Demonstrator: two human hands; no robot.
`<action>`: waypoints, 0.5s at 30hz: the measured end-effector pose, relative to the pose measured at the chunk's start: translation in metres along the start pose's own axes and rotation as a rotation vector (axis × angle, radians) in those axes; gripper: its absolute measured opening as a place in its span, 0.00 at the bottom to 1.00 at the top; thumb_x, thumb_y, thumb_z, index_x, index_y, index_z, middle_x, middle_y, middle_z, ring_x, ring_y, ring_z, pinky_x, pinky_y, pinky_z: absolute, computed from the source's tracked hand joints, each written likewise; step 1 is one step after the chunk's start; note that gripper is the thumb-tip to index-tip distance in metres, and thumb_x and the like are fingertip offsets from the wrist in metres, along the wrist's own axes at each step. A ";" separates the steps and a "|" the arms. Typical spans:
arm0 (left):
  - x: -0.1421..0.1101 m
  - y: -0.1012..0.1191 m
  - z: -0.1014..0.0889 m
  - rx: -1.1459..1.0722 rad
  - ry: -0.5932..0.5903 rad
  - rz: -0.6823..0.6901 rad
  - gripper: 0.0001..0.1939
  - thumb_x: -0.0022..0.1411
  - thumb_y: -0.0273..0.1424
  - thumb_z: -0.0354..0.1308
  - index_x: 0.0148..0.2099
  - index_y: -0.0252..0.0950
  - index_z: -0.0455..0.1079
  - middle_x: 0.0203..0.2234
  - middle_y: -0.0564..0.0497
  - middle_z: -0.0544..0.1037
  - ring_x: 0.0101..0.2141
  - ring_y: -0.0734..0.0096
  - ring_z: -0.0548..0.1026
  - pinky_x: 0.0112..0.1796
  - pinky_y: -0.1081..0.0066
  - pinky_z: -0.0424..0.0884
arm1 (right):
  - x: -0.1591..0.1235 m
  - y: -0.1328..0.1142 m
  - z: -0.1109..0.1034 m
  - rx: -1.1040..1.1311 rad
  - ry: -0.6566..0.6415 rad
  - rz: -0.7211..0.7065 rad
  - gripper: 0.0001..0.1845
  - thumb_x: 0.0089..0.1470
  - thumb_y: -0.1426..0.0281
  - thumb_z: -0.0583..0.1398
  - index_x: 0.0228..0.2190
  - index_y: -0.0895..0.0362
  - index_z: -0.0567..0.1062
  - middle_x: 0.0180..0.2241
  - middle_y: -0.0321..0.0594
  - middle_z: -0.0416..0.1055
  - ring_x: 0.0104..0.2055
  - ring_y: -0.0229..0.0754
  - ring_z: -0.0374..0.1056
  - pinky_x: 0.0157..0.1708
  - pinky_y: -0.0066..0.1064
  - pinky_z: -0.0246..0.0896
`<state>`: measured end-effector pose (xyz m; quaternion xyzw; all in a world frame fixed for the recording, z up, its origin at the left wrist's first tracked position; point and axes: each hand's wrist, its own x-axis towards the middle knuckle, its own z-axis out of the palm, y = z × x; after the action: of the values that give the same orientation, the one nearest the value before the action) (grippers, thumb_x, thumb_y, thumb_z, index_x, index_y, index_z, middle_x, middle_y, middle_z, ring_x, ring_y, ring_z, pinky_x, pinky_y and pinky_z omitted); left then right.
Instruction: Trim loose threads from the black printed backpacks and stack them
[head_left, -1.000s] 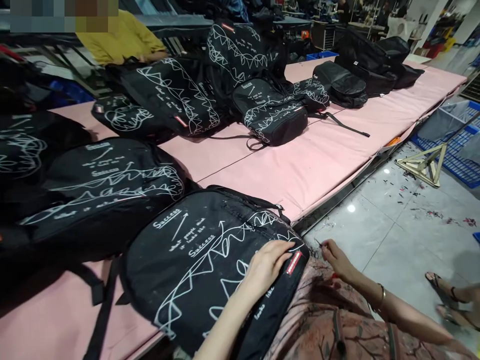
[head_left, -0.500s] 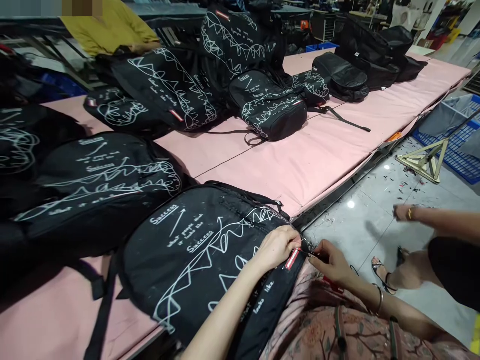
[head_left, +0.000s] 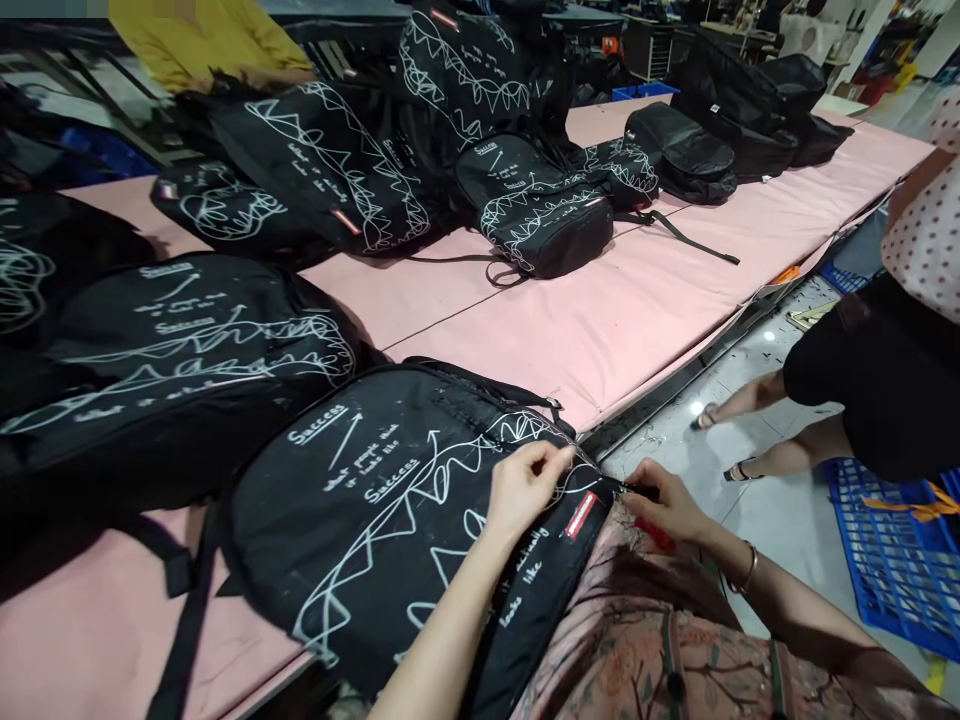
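Note:
A black backpack with white scribbled lines and lettering lies front up at the table's near edge. Over its lower right part is my left hand, its thumb and fingers pinched together; fine loose threads show beside them. My right hand is closed at the bag's bottom edge, around a small red-handled tool whose working end is mostly hidden. Between my hands and the printed words sits a red and white label, sewn on the backpack.
Similar backpacks crowd the left and back of the pink-covered table. Plain black bags stand farther right. A person in black shorts is in the right aisle beside a blue basket. Someone in yellow is across the table.
My left hand has moved left and up off the label, uncovering it. My right hand has shifted slightly up and right. The person in the aisle now stands farther into view.

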<state>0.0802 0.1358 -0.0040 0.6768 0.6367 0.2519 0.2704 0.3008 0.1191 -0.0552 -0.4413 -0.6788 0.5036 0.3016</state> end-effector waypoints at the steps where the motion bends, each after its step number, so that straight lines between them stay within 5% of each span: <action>1: -0.003 -0.003 -0.002 0.014 0.061 -0.022 0.15 0.61 0.35 0.45 0.33 0.34 0.71 0.26 0.50 0.74 0.32 0.67 0.73 0.36 0.69 0.69 | 0.001 0.000 -0.005 -0.070 -0.013 -0.022 0.06 0.51 0.67 0.57 0.32 0.56 0.66 0.27 0.34 0.66 0.29 0.37 0.61 0.29 0.27 0.55; 3: -0.014 -0.008 -0.006 0.045 0.171 -0.025 0.16 0.60 0.34 0.48 0.46 0.34 0.69 0.41 0.44 0.73 0.47 0.59 0.69 0.47 0.60 0.64 | 0.003 -0.001 -0.015 -0.216 -0.040 -0.074 0.06 0.51 0.70 0.57 0.34 0.56 0.68 0.30 0.36 0.68 0.32 0.39 0.62 0.32 0.29 0.56; 6: -0.035 -0.006 -0.007 0.054 0.190 -0.001 0.35 0.56 0.34 0.54 0.64 0.39 0.45 0.61 0.41 0.50 0.60 0.53 0.49 0.55 0.52 0.53 | 0.006 -0.006 -0.027 -0.339 -0.079 -0.123 0.08 0.51 0.74 0.55 0.36 0.56 0.68 0.33 0.39 0.69 0.35 0.41 0.64 0.36 0.30 0.56; 12: -0.074 0.006 0.017 0.021 0.077 0.025 0.30 0.60 0.38 0.51 0.62 0.43 0.48 0.59 0.42 0.56 0.58 0.54 0.55 0.55 0.47 0.53 | 0.010 -0.011 -0.026 -0.141 -0.237 -0.148 0.08 0.51 0.67 0.58 0.35 0.55 0.69 0.29 0.36 0.67 0.32 0.39 0.62 0.33 0.28 0.55; 15: -0.085 0.004 0.032 0.086 0.094 0.038 0.36 0.56 0.41 0.55 0.63 0.42 0.44 0.58 0.40 0.57 0.58 0.50 0.55 0.55 0.45 0.53 | 0.017 -0.007 -0.004 0.221 -0.131 0.015 0.18 0.50 0.53 0.56 0.26 0.56 0.66 0.23 0.33 0.61 0.24 0.36 0.57 0.25 0.26 0.53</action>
<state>0.0999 0.0495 -0.0241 0.6874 0.6458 0.2607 0.2060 0.2950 0.1350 -0.0479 -0.3765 -0.6342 0.6052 0.2996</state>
